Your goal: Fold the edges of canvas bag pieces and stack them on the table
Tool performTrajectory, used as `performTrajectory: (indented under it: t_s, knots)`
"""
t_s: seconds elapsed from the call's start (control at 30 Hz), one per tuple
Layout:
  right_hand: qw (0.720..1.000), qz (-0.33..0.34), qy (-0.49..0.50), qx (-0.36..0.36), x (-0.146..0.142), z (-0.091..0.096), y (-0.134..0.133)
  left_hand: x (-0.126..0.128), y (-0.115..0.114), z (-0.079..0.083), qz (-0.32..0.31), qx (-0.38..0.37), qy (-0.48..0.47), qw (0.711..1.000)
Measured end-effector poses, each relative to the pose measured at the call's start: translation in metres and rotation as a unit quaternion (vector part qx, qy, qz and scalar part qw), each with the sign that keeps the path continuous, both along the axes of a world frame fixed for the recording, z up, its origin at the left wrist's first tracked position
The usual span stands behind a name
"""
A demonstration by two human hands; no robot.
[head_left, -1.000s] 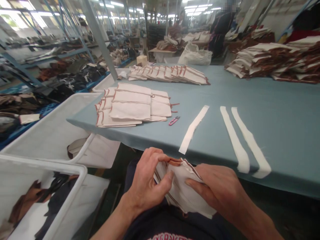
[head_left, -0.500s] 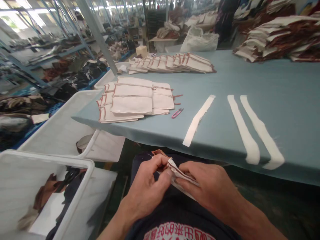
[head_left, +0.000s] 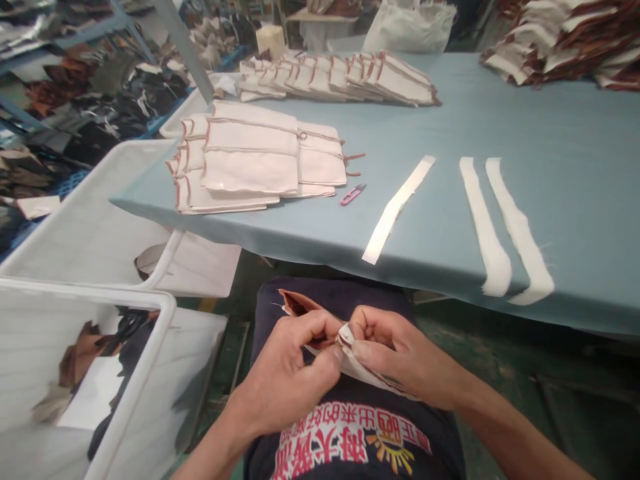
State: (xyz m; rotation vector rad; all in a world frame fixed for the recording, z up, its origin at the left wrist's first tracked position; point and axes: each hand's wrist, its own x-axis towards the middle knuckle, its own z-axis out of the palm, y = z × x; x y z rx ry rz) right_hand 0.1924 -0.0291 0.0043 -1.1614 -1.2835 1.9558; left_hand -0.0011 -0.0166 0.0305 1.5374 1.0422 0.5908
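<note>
Over my lap I hold a cream fabric piece with brown edging, its brown inner side showing at the upper left end. My left hand pinches it near the middle between thumb and fingers. Close against it, my right hand grips the same piece, thumb and index finger at a small folded corner. The fingers hide most of that fold. On the table ahead lie pink thread snips, apart from both hands. A stack of folded cream pieces with brown edging lies to their left.
Three white fabric strips lie on the blue-green table, including a slanting strip. Behind is an overlapping row of cream pieces; a brown-and-cream pile stands back right. White bins with scraps stand at my left.
My view has tipped downward, so the table sits higher in it. My right hand has shifted its grip, its thumb and fingertips now at the fold beside my left fingers.
</note>
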Motion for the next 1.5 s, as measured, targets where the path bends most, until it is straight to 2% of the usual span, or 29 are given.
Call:
performTrajectory:
  t_s: [0.17,0.3,0.43,0.53,0.63,0.73,0.8,0.93,1.07,1.2,1.3,1.4,1.5]
  knots:
    - [1.000,-0.001,-0.006,0.017,-0.001,-0.001,0.001,0.000,0.001,-0.005,-0.005,-0.022,-0.024,0.999]
    - [0.988,-0.020,-0.111,0.109,-0.003,0.000,0.002,-0.001,0.003,-0.008,0.005,-0.027,-0.025,0.999]
    - [0.950,-0.029,-0.230,0.211,-0.004,0.004,0.001,-0.001,0.006,-0.014,0.027,-0.031,-0.007,0.999]
    - [0.910,-0.051,-0.312,0.269,-0.006,0.006,0.000,-0.002,0.008,-0.018,0.017,-0.011,-0.013,1.000]
    - [0.875,-0.071,-0.357,0.318,-0.011,0.005,-0.002,-0.003,0.007,-0.022,0.019,-0.002,-0.027,0.999]
    - [0.851,-0.089,-0.371,0.360,-0.018,0.001,-0.003,-0.003,0.005,-0.028,0.061,-0.017,-0.042,0.997]
    - [0.854,-0.093,-0.362,0.362,-0.023,-0.002,-0.003,-0.002,0.003,-0.033,0.095,-0.043,-0.060,0.993]
    - [0.884,-0.102,-0.324,0.321,-0.030,-0.008,-0.003,-0.005,0.004,-0.041,0.147,-0.132,-0.098,0.975]
    - [0.922,-0.113,-0.263,0.262,-0.029,-0.012,-0.008,-0.006,0.004,-0.048,0.168,-0.186,-0.117,0.961]
    - [0.949,-0.113,-0.187,0.227,-0.023,-0.015,-0.016,-0.001,0.002,-0.052,0.174,-0.202,-0.151,0.952]
    - [0.940,-0.124,-0.184,0.258,-0.018,-0.020,-0.022,0.001,0.001,-0.051,0.145,-0.142,-0.120,0.972]
    - [0.927,-0.113,-0.226,0.276,-0.011,-0.021,-0.024,-0.001,0.002,-0.045,0.094,-0.023,-0.047,0.994]
    - [0.902,-0.118,-0.241,0.337,-0.006,-0.012,-0.018,-0.007,0.004,-0.035,0.039,0.074,-0.018,0.996]
